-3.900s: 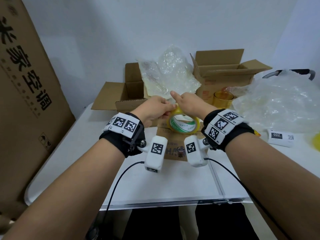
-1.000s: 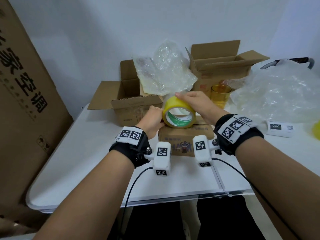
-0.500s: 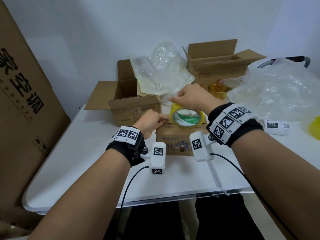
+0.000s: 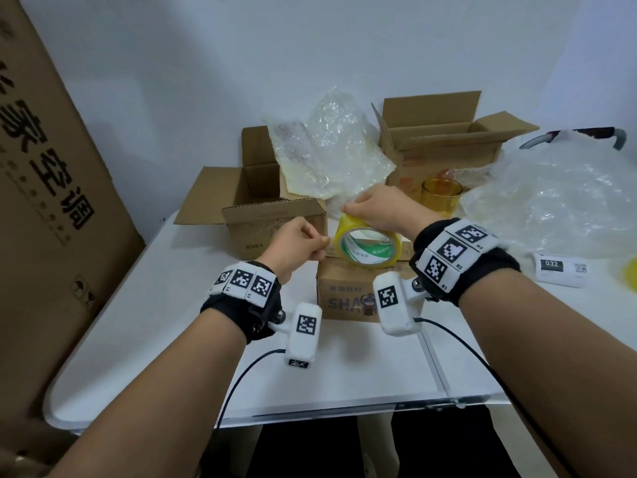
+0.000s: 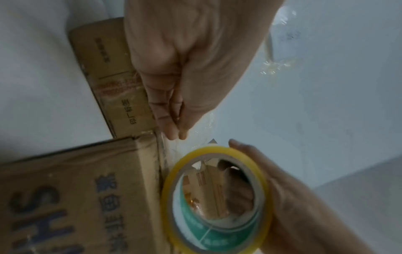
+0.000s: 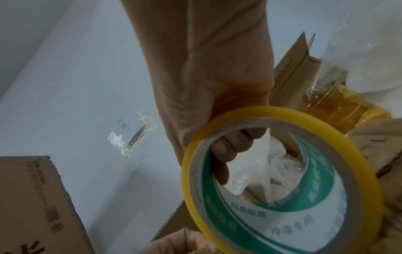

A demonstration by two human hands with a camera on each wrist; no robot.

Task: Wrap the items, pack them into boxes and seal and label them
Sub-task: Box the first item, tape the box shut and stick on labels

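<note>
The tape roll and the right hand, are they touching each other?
Touching. In the right wrist view the right hand grips the tape roll, its fingers curled inside the core.

White tabletop (image 4: pixel 144 326), seam running front to back on the right side. Big brown cardboard carton (image 4: pixel 44 215) with black Chinese print leans at the left, standing off the tabletop edge. Plain white wall (image 4: pixel 310 46) behind. Curved grey-and-dark handle or chair part (image 4: pixel 572 136) sticks out far right, mostly hidden by plastic.
</note>
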